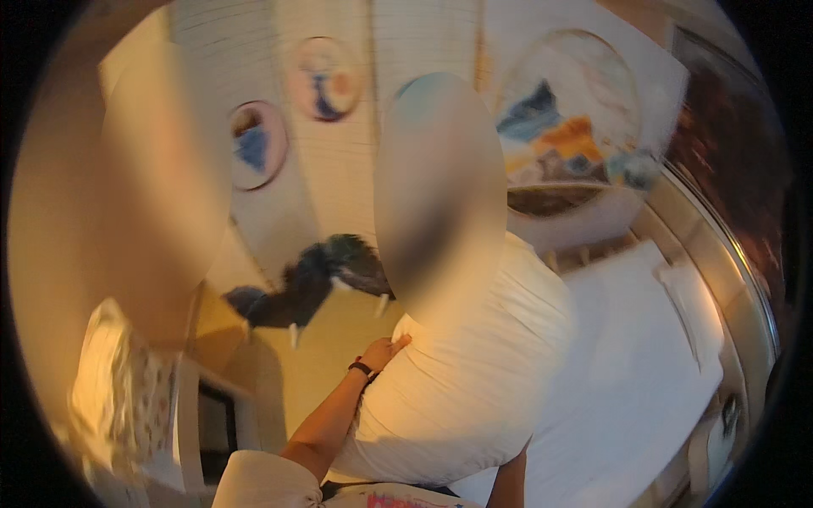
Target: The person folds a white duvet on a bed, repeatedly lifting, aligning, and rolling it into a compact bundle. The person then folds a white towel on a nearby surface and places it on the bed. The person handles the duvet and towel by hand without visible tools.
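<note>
A large, full white bundle of bedding (457, 387), a pillow or a folded quilt, is held against my body. My left hand (383, 354), with a dark band at the wrist, grips its left edge, thumb on the upper face. My right forearm shows below the bundle's lower right side, but the right hand is out of view behind it. A bed with a white sheet (610, 362) lies beyond the bundle on the right. Blurred oval patches cover the bundle's top end and part of the left side.
A white pillow (686, 311) lies on the bed's right edge. Round pictures (325, 79) and a larger mountain picture (565, 133) face me. Dark shapes (305, 286) are ahead on the left. A white cabinet (187, 419) stands left, beside a shiny wrapped package (105, 381).
</note>
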### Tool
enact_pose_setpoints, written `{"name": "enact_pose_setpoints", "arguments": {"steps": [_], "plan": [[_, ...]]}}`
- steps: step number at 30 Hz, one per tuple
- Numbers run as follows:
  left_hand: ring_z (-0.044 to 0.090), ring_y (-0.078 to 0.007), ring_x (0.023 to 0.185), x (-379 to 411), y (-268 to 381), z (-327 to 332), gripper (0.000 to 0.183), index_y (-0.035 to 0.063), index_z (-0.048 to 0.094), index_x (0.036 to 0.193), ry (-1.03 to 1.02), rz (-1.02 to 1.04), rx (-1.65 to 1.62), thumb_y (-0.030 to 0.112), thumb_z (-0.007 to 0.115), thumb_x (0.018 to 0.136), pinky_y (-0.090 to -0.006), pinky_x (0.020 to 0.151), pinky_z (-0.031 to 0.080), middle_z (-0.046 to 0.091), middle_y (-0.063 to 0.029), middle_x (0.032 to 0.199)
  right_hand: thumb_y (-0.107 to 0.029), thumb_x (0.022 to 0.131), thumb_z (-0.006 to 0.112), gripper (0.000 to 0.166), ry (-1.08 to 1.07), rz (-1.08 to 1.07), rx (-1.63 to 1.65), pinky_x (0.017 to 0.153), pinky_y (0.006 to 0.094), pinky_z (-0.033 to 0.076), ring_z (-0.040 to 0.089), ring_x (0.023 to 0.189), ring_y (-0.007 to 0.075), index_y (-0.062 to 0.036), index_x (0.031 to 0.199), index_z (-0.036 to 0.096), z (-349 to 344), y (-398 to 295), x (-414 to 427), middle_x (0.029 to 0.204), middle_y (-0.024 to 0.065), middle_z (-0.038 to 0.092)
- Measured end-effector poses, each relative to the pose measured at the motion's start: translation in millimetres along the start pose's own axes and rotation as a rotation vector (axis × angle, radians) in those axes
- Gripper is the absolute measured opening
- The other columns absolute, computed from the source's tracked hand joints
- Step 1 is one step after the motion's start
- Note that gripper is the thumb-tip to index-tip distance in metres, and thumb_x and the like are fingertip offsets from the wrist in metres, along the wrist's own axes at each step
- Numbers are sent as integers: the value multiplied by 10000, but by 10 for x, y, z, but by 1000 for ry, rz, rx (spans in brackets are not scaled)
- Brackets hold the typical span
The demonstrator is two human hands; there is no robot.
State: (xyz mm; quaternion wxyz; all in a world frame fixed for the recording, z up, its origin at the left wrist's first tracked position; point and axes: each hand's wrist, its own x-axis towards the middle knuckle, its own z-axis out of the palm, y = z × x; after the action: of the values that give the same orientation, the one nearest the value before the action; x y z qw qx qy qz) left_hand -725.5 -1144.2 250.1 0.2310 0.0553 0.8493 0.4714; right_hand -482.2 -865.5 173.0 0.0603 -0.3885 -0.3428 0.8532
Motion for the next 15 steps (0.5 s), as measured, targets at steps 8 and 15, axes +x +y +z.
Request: {"name": "enact_pose_setpoints", "arguments": {"steps": [8,15], "plan": [[594,-399,905,-1382,-398,-613,794,-45,652,902,396,-46,10,701,403,791,-425,781,444,618,-285,883,-573,900,337,700,-281,139,-230,1034,360,283,394,1221,237,-54,1369,340,768,-5,-203,1364,109,406],[589,-383,936,-2916,-1160,-1379,736,-9,654,942,688,-312,-79,669,396,814,-406,799,439,627,-252,928,-569,901,341,696,-559,331,-429,1034,361,283,393,1222,237,-52,1368,341,1880,813,-613,1365,111,405]]}}
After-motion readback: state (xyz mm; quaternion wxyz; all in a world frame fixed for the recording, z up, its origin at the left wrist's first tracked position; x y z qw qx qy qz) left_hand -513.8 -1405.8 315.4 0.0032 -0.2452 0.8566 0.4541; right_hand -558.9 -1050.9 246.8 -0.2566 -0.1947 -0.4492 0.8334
